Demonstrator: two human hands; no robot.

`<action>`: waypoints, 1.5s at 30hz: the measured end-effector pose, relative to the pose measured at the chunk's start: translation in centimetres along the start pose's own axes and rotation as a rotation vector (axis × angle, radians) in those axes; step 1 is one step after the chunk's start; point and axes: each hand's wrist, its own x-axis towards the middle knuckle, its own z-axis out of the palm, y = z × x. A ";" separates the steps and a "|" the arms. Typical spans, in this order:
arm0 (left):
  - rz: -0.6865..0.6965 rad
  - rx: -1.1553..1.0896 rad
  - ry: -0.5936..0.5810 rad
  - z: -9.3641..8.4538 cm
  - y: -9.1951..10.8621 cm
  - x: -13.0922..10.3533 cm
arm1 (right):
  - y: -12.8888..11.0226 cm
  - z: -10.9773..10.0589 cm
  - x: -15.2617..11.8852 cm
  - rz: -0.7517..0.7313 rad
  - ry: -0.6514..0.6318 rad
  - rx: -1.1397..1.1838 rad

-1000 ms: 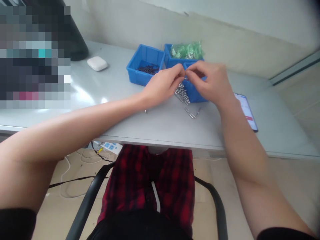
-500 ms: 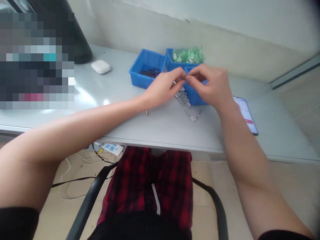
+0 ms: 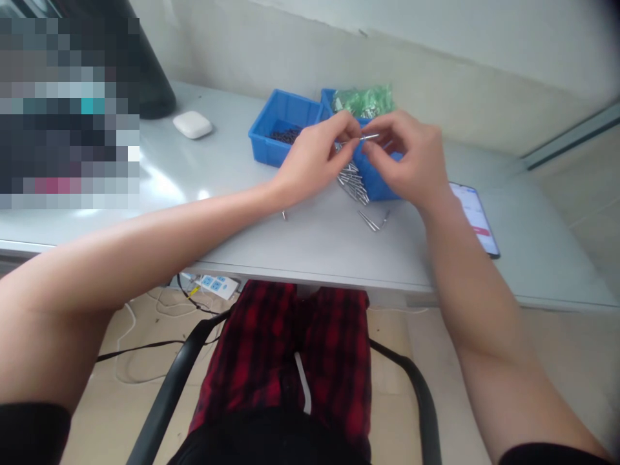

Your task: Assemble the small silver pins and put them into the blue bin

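A thin silver metal pin (image 3: 371, 136) pokes out to the right from the pinched fingertips of my left hand (image 3: 317, 152). Close beside it, my right hand (image 3: 409, 152) has its thumb and forefinger apart, with the pin's end between them. Below my hands lies a pile of similar metal pins (image 3: 352, 184), against a blue bin (image 3: 380, 184) that my right hand partly covers. A few loose pins (image 3: 369, 221) rest nearer the front, and one small metal piece (image 3: 285, 215) is by my left forearm.
A blue bin (image 3: 266, 152) with dark screw-like pieces stands left; another behind holds a green plastic bag (image 3: 363, 100). A phone (image 3: 477, 223) lies by my right forearm. A white case (image 3: 192, 124) and a dark object (image 3: 150, 77) are farther left on the table (image 3: 310, 248).
My right thumb and forefinger have parted from the left fingertips, and the pin now shows between the hands. The view has shifted slightly.
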 end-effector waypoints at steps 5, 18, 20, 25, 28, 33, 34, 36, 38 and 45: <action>0.025 0.055 -0.028 0.2 -0.5 0.2 | 0.0 0.2 0.0 -0.015 0.058 0.025; 0.002 -0.054 0.035 0.6 -1.2 0.1 | -0.4 -0.1 -0.1 -0.030 0.023 0.018; 0.008 -0.015 0.015 0.7 -1.4 0.1 | -0.5 -0.1 -0.1 0.002 -0.036 -0.007; 0.040 0.031 0.004 0.5 -1.5 0.2 | -0.6 -0.2 -0.2 -0.014 -0.075 -0.004; 0.039 0.038 0.010 0.4 -1.4 0.3 | -0.2 -0.1 -0.2 -0.044 -0.063 0.023; 0.005 -0.011 0.005 0.6 -1.3 0.3 | -0.1 -0.1 -0.3 -0.069 -0.078 0.028; 0.002 -0.020 0.006 0.6 -1.3 0.3 | -0.3 -0.1 -0.3 -0.065 -0.083 0.026; 0.002 -0.032 0.008 0.6 -1.4 0.3 | -0.6 -0.4 -0.3 -0.033 -0.102 0.007; 0.003 -0.040 0.009 0.5 -1.5 0.3 | -0.8 -0.5 -0.3 0.004 -0.120 -0.017; 0.007 -0.156 0.057 1.4 -2.1 0.7 | 1.9 0.8 0.4 -0.295 -0.013 0.073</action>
